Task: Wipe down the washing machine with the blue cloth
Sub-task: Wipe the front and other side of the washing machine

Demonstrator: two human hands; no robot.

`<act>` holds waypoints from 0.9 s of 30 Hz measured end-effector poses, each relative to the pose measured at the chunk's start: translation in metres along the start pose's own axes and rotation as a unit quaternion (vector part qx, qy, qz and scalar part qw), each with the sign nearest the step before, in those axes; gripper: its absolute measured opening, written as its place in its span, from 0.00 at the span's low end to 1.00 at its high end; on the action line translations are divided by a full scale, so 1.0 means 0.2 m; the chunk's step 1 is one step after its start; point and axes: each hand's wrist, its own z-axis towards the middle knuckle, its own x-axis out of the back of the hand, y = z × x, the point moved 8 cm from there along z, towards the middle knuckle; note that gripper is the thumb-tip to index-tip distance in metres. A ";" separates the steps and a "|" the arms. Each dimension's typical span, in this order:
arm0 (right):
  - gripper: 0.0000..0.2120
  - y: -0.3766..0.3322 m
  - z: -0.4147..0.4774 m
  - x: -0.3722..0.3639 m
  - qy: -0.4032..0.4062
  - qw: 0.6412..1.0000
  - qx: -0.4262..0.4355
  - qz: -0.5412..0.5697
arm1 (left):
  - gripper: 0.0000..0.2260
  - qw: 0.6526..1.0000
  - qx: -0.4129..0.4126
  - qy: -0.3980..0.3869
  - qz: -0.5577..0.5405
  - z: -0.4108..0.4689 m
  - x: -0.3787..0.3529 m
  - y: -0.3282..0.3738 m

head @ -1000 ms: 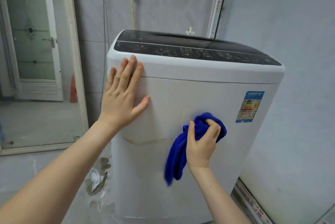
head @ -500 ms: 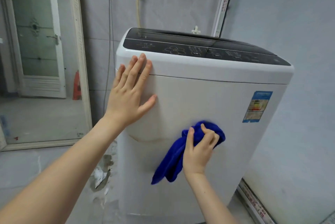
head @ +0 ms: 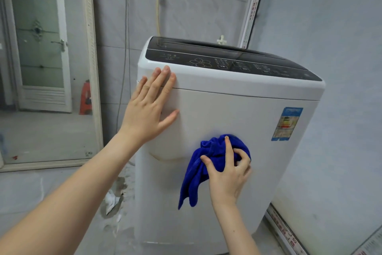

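A white top-loading washing machine [head: 237,114] with a dark control panel on top stands in a corner. My left hand [head: 149,110] lies flat on its front panel near the upper left edge, fingers straight and spread. My right hand [head: 229,170] grips a bunched blue cloth [head: 208,157] and presses it against the middle of the front panel. A loose tail of the cloth hangs down to the left of my wrist. A curved brownish stain line runs across the panel just left of the cloth.
A grey wall [head: 330,48] stands close on the machine's right. A tap with a hose [head: 158,2] hangs behind it. A white door frame [head: 93,68] and a red stool [head: 85,97] are to the left. Damaged plaster [head: 115,199] marks the wall at lower left.
My right hand has rubbed the blue cloth over the middle of the front panel, down and then back to the right. My left hand stays pressed on the same spot. The view shifted.
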 end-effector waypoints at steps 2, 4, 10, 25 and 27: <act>0.37 0.00 -0.02 0.01 0.024 0.998 -0.012 -0.061 | 0.35 1.000 -0.005 -0.001 0.000 0.00 0.01 0.00; 0.37 -0.02 -0.03 -0.01 0.027 0.998 0.008 -0.061 | 0.35 1.000 -0.007 -0.002 -0.002 0.00 0.01 0.00; 0.51 -0.07 -0.10 -0.19 0.012 0.999 -0.035 -0.031 | 0.36 1.000 0.010 0.008 -0.025 0.00 0.01 0.03; 0.23 -0.53 0.37 0.07 0.221 0.949 0.151 0.169 | 0.32 0.996 -0.050 0.019 -0.069 0.01 0.07 -0.07; 0.22 -0.31 0.18 -0.06 0.192 0.957 0.168 0.139 | 0.33 0.995 -0.037 0.026 -0.086 0.00 0.04 -0.06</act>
